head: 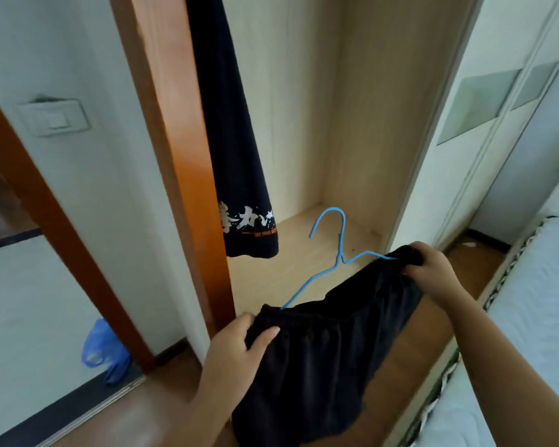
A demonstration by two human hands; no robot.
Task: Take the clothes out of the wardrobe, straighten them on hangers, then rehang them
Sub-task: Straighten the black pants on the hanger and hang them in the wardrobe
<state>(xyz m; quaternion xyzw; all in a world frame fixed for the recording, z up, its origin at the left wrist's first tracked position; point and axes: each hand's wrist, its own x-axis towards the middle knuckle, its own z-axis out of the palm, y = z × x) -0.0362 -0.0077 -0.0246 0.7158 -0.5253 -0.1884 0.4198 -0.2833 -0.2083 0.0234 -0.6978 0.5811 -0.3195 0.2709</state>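
Right now I hold the black shorts stretched by the waistband before the open wardrobe. My left hand grips one end, fingers curled over the elastic, and my right hand clutches the other end. A blue wire hanger seems threaded into the waistband, hook upward. A dark printed garment hangs inside the wardrobe, at left.
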